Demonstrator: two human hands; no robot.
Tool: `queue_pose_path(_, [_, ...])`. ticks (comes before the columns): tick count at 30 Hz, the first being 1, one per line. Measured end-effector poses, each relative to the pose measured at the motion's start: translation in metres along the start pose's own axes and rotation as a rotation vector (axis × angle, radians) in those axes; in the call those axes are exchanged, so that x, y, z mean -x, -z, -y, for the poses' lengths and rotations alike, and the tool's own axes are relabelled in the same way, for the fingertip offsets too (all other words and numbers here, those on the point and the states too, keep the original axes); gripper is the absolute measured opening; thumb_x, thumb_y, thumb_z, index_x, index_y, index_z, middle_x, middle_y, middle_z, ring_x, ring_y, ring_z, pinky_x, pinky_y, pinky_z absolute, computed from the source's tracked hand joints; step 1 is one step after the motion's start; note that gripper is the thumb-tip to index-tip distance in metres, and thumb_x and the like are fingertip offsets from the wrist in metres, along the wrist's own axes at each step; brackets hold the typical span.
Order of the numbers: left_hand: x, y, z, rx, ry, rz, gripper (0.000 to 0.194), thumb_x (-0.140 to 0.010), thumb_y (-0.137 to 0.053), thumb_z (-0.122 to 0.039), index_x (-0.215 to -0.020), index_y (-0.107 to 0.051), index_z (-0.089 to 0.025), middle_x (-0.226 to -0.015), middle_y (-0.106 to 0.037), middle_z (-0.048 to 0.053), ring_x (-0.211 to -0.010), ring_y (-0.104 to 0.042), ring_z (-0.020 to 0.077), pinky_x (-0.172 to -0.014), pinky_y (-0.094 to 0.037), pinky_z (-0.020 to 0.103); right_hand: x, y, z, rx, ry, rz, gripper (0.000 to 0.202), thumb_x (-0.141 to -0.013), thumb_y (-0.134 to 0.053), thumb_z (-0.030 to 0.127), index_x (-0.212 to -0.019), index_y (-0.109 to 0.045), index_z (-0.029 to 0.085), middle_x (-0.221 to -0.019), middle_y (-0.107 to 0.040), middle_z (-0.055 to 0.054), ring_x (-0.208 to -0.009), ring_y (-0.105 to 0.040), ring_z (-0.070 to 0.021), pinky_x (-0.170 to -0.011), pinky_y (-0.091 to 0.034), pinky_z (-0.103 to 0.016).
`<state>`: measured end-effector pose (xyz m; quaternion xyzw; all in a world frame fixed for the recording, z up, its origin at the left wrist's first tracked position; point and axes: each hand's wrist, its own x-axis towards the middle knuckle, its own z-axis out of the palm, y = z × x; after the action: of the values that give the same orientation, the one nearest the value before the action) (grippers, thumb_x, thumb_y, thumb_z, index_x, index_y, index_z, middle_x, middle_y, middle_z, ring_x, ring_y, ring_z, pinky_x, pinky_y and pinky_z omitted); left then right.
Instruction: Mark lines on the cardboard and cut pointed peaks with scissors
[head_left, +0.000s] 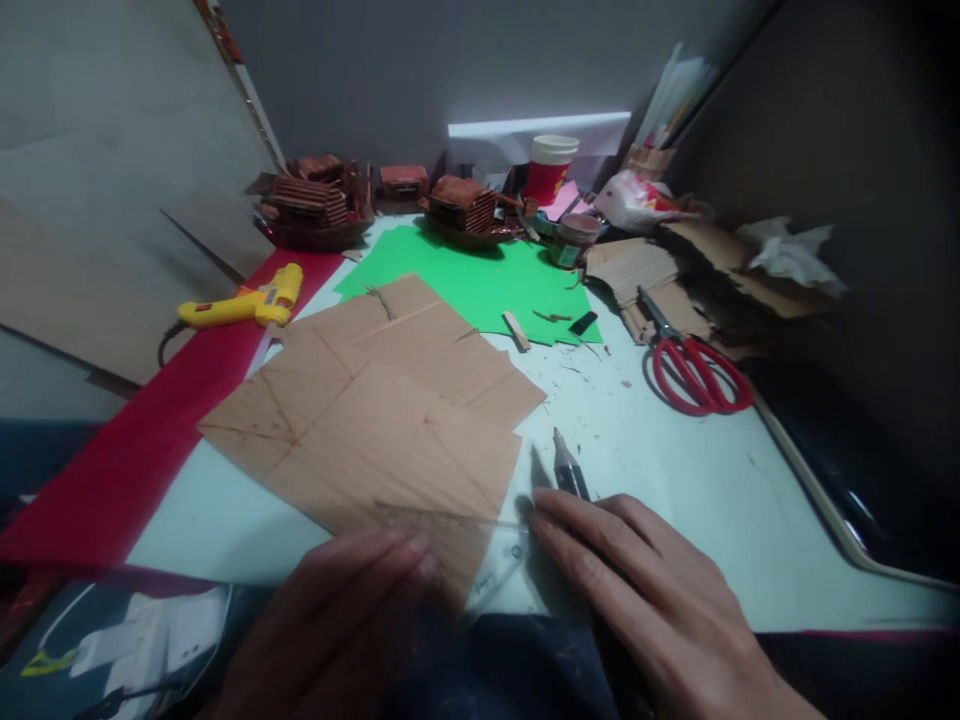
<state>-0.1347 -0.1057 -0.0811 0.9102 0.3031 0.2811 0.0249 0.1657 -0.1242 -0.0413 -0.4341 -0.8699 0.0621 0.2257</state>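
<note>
White cluttered counter [675, 470] | left hand [352, 610] pressing flat, fingers spread, on clear plastic ruler [480, 540] over brown corrugated cardboard sheet [375, 410] | right hand [637, 590] closing around black utility knife [568, 468] | judgement: keeping ruler pinned firmly, blade tight against edge.

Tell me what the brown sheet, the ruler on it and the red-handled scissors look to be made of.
Brown sheet: corrugated cardboard, matte, fine ribs showing. Ruler, under the left hand: clear plastic, probably; the cardboard shows through it. Scissors: grey metal blades, glossy red handles, likely plastic.
</note>
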Motion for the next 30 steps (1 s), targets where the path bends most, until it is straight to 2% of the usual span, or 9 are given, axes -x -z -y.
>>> queue_pose_path(3, [0.007, -0.006, 0.002, -0.029, 0.032, -0.015, 0.053, -0.092, -0.056, -0.005, -0.144, -0.054, -0.018, -0.139, -0.067, 0.003, -0.131, -0.057, 0.0274, -0.105, -0.056, 0.041, -0.008, -0.001, 0.001, 0.025, -0.035, -0.025, 0.043, -0.095, -0.043, 0.004, -0.136, -0.054, 0.007, -0.142, -0.059, -0.015, -0.107, -0.054, -0.0304, -0.085, -0.051, -0.041])
queue_pose_path(7, [0.011, -0.009, 0.003, -0.069, 0.013, -0.019, 0.047, -0.097, -0.053, -0.008, -0.143, -0.054, -0.018, -0.139, -0.067, 0.001, -0.131, -0.058, 0.0250, -0.109, -0.053, 0.037, -0.010, -0.008, -0.004, 0.086, 0.018, -0.155, 0.042, -0.097, -0.036, 0.003, -0.133, -0.057, 0.011, -0.137, -0.065, -0.014, -0.096, -0.059, -0.0266, -0.076, -0.053, -0.038])
queue_pose_path(11, [0.007, -0.008, 0.004, -0.102, -0.038, -0.004, 0.040, -0.098, -0.050, -0.005, -0.136, -0.060, -0.013, -0.129, -0.073, 0.006, -0.132, -0.058, 0.0208, -0.114, -0.047, 0.034, -0.010, -0.010, -0.004, 0.065, 0.011, -0.156, 0.040, -0.097, -0.038, 0.004, -0.130, -0.059, 0.009, -0.134, -0.067, -0.014, -0.089, -0.056, -0.0260, -0.073, -0.053, -0.038])
queue_pose_path(15, [0.002, -0.005, 0.000, -0.101, -0.008, -0.001, 0.039, -0.095, -0.055, -0.002, -0.132, -0.062, -0.011, -0.121, -0.076, 0.008, -0.130, -0.059, 0.0203, -0.112, -0.048, 0.035, -0.009, -0.007, -0.003, 0.049, -0.001, -0.122, 0.043, -0.094, -0.038, -0.001, -0.130, -0.060, 0.008, -0.137, -0.065, -0.012, -0.088, -0.053, -0.0247, -0.073, -0.052, -0.036])
queue_pose_path(17, [0.001, -0.004, -0.003, -0.074, 0.026, 0.013, 0.042, -0.093, -0.056, 0.001, -0.134, -0.061, -0.011, -0.125, -0.074, 0.008, -0.132, -0.057, 0.0206, -0.110, -0.048, 0.034, -0.006, -0.007, -0.004, 0.033, -0.006, -0.094, 0.041, -0.097, -0.039, 0.003, -0.133, -0.058, 0.008, -0.139, -0.063, -0.012, -0.091, -0.053, -0.0258, -0.075, -0.052, -0.037])
queue_pose_path(21, [-0.002, -0.004, -0.011, -0.019, 0.060, 0.008, 0.048, -0.092, -0.054, 0.004, -0.139, -0.055, -0.007, -0.139, -0.066, 0.010, -0.138, -0.049, 0.0239, -0.112, -0.042, 0.037, 0.001, -0.013, -0.009, -0.006, 0.035, -0.088, 0.042, -0.105, -0.038, 0.023, -0.142, -0.049, 0.005, -0.147, -0.054, -0.017, -0.100, -0.050, -0.0316, -0.078, -0.050, -0.042])
queue_pose_path(26, [-0.003, -0.006, -0.017, -0.001, 0.135, 0.001, 0.054, -0.089, -0.053, 0.007, -0.140, -0.054, -0.009, -0.139, -0.066, 0.007, -0.139, -0.047, 0.0232, -0.117, -0.037, 0.040, 0.001, -0.017, -0.012, 0.063, 0.047, -0.104, 0.039, -0.106, -0.038, 0.023, -0.138, -0.053, 0.005, -0.145, -0.055, -0.018, -0.097, -0.052, -0.0310, -0.072, -0.050, -0.040])
queue_pose_path(30, [0.001, -0.006, -0.015, -0.017, 0.095, 0.053, 0.051, -0.092, -0.055, 0.000, -0.142, -0.053, -0.011, -0.145, -0.062, 0.006, -0.140, -0.048, 0.0236, -0.120, -0.036, 0.040, -0.002, -0.015, -0.011, 0.110, 0.038, -0.132, 0.037, -0.105, -0.039, 0.024, -0.133, -0.057, 0.009, -0.140, -0.059, -0.016, -0.094, -0.055, -0.0294, -0.067, -0.052, -0.036])
